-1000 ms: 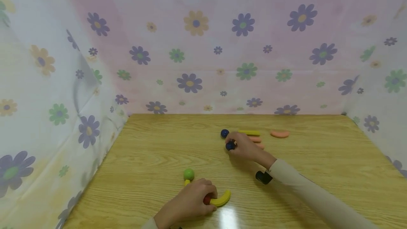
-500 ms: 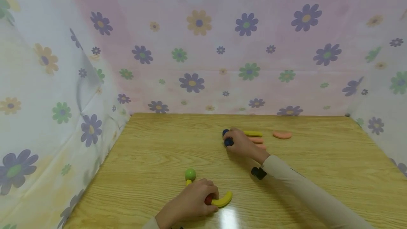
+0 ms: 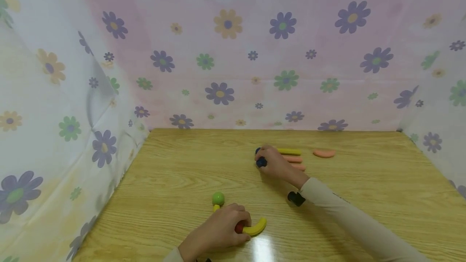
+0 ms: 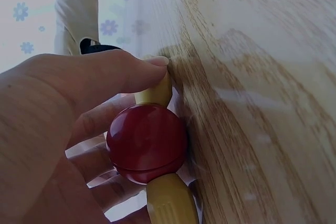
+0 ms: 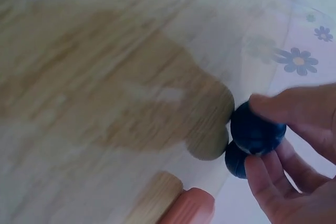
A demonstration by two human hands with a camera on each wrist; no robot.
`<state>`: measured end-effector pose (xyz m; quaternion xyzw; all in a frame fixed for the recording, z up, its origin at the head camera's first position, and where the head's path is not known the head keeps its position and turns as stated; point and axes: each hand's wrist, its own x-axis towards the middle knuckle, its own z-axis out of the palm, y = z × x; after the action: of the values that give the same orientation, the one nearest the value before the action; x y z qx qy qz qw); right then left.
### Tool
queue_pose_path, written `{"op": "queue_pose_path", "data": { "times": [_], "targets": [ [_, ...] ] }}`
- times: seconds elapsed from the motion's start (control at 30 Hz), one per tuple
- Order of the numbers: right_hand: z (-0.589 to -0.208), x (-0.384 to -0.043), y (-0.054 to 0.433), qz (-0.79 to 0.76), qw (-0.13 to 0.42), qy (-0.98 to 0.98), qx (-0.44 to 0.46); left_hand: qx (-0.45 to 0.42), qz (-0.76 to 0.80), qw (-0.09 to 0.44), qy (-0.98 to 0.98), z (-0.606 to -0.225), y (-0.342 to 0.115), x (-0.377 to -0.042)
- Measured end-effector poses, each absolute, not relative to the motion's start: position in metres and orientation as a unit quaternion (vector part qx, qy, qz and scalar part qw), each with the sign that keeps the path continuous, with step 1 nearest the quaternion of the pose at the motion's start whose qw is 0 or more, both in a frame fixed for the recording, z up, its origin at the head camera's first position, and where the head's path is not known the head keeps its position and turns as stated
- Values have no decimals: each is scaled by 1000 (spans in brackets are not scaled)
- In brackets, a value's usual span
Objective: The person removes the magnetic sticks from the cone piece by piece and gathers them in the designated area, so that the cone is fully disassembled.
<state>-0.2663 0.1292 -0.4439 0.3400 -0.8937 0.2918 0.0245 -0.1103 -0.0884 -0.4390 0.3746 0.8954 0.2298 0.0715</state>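
My left hand [image 3: 222, 227] curls its fingers around a glossy red ball [image 4: 147, 142], low in the head view. Yellow pieces adjoin the ball on two sides; the curved yellow stick [image 3: 256, 227] points right, and my thumb lies over a yellow end in the left wrist view. Just beyond this hand is a green ball [image 3: 218, 198] at the tip of another yellow stick [image 3: 216, 207], partly hidden by the hand. Farther back, my right hand [image 3: 278, 165] pinches a dark blue ball [image 5: 257, 129] between thumb and fingers. A second dark blue ball [image 5: 237, 160] sits right against it.
Beside the right hand lie a straight yellow stick [image 3: 289, 151] and two salmon sticks, the nearer salmon stick [image 3: 299, 167] partly covered. A curved salmon stick [image 3: 324, 154] is farther right. Flowered cloth [image 3: 247, 43] walls the wooden table [image 3: 174, 165] at back and sides.
My right hand has moved slightly back with the blue ball, bringing it up to the other blue ball. The left hand stays on the red ball.
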Motion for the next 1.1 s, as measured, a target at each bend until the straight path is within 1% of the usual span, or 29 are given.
{"op": "queue_pose_path", "data": {
  "times": [0.3,0.67,0.87,1.1],
  "targets": [
    [-441,-266,128,300,19,-886,354,375,227,75,896,-439,-88,-111],
    [-441,-266,127,248,54,-889,382,380,224,60,896,-441,-88,-112],
    [-443,-267,129,270,41,-889,367,382,224,58,895,-441,-88,-112],
    [-443,-269,129,264,44,-896,355,382,234,68,891,-442,-88,-113]
  ]
}}
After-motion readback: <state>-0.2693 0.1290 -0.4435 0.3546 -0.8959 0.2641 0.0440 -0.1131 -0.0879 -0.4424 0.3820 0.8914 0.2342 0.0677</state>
